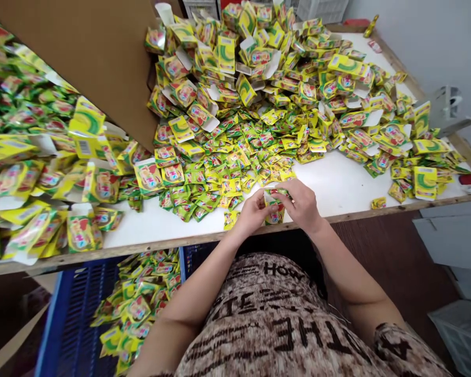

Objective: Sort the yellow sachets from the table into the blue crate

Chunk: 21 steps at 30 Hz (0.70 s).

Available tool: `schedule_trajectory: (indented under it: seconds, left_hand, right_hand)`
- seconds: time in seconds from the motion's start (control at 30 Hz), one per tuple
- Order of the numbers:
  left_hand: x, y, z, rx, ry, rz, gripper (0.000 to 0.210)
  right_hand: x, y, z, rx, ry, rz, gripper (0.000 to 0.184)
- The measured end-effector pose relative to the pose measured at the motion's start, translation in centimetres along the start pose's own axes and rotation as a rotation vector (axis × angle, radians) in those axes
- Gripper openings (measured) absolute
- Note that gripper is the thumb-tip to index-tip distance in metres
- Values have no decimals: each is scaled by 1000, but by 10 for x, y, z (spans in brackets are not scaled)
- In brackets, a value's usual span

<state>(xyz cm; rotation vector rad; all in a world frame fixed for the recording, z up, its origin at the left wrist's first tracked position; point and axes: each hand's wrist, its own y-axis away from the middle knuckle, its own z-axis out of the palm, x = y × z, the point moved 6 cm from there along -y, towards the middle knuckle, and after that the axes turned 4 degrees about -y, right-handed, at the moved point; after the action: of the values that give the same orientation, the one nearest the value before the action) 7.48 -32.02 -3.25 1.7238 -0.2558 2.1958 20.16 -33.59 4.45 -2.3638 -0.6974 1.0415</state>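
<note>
At the table's front edge, my left hand is closed round the lower part of a small open yellow-green box. My right hand meets it from the other side, thumb and fingers pinching a small green packet at the box's top. Part of both items is hidden by my fingers. Just left of my left hand, a yellow packet lies on the table. Beyond my hands spreads a heap of small green and yellow packets.
Yellow-green boxes pile high at the back of the white table. A brown cardboard panel stands at left, with more boxes around it. Below the table, a blue crate holds packets. A grey metal device sits at right.
</note>
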Motion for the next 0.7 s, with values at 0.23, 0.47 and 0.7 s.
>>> schedule_trajectory:
  seconds: [0.23, 0.47, 0.7]
  left_hand:
    - [2, 2, 4, -95, 11, -33, 35]
    - [-1, 0, 4, -118, 36, -42, 38]
    - [4, 4, 12, -143, 35, -49, 44]
  right_hand:
    - [-10, 1, -12, 29, 16, -56, 20]
    - [-17, 18, -4, 17, 80, -193, 26]
    - [-24, -5, -7, -448, 378, 150, 13]
